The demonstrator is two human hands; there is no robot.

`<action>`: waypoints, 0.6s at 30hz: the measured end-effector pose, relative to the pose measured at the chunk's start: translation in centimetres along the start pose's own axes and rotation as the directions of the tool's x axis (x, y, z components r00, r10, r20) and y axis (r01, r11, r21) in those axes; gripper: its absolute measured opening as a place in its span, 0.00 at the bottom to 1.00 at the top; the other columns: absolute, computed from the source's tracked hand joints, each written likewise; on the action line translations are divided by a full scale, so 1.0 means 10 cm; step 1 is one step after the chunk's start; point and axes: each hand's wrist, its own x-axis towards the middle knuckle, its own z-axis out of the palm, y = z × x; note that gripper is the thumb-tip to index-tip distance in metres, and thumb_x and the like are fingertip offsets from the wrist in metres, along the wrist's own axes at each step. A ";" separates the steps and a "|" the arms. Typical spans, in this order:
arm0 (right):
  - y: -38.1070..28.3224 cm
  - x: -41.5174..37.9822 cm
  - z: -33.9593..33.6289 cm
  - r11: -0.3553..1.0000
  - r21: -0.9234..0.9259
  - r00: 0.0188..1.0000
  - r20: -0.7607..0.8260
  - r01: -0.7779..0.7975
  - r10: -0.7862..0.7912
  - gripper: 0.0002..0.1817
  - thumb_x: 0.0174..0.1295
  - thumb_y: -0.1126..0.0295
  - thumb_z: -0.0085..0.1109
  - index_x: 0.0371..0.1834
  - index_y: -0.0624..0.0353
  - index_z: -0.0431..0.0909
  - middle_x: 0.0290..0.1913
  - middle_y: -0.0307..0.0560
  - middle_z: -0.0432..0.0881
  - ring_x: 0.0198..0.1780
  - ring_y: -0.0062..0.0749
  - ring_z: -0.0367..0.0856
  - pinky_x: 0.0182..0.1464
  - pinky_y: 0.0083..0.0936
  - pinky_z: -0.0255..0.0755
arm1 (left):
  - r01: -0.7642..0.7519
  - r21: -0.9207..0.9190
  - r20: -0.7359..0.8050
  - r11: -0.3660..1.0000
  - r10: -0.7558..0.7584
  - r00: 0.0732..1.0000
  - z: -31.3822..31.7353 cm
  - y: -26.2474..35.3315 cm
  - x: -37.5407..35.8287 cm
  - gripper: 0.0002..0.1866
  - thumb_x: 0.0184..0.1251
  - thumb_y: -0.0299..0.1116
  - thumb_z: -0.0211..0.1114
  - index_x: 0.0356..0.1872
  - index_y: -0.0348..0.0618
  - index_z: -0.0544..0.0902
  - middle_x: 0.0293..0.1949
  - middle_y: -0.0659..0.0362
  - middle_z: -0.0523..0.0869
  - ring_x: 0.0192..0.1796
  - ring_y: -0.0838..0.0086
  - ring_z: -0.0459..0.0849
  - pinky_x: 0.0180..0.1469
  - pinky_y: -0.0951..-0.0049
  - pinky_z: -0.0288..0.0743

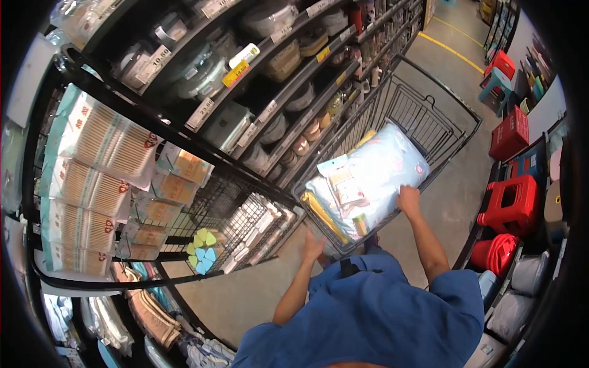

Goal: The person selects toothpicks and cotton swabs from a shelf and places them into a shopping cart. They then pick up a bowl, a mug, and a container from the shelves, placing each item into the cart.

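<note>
A black wire shopping cart (451, 126) stands in front of me, with a large pale-blue packaged bedding item (392, 153) lying in it. On top of that lies a smaller clear packet (350, 189), and something yellow (316, 211) shows beneath along the cart's side. My right hand (408, 199) is closed at the cart's right rim, beside the blue package. Close to the cart's near left corner is my left hand (312, 247), its thumb apart from the fingers; whether it touches the cart is hard to make out.
On the left, a black wire rack (123, 285) holds packs of cotton swabs (101, 132). Behind it, shelves carry glass containers (282, 58) with price tags. Along the right side are red plastic stools (512, 205) and a red bucket (496, 253). The aisle floor (457, 46) has yellow lines.
</note>
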 end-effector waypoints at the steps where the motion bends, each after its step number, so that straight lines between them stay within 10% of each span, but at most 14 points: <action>1: 0.05 -0.04 0.13 0.994 -0.095 0.998 0.022 0.060 -0.058 0.12 0.48 0.68 0.56 0.35 0.61 0.82 0.37 0.55 0.83 0.41 0.48 0.81 0.53 0.48 0.66 | -0.040 -0.103 0.028 0.994 0.043 0.999 0.08 -0.05 0.11 0.34 0.54 0.41 0.67 0.57 0.29 0.66 0.56 0.34 0.74 0.59 0.44 0.72 0.61 0.56 0.67; 18: -0.28 -0.44 0.20 0.982 -0.179 0.995 -0.067 0.066 -0.079 0.12 0.48 0.64 0.54 0.26 0.59 0.84 0.29 0.53 0.84 0.37 0.45 0.81 0.56 0.42 0.61 | 0.385 0.139 0.336 0.912 -0.409 0.848 0.27 0.18 -0.03 0.39 0.64 0.48 0.56 0.61 0.19 0.56 0.57 0.28 0.70 0.60 0.42 0.72 0.61 0.55 0.67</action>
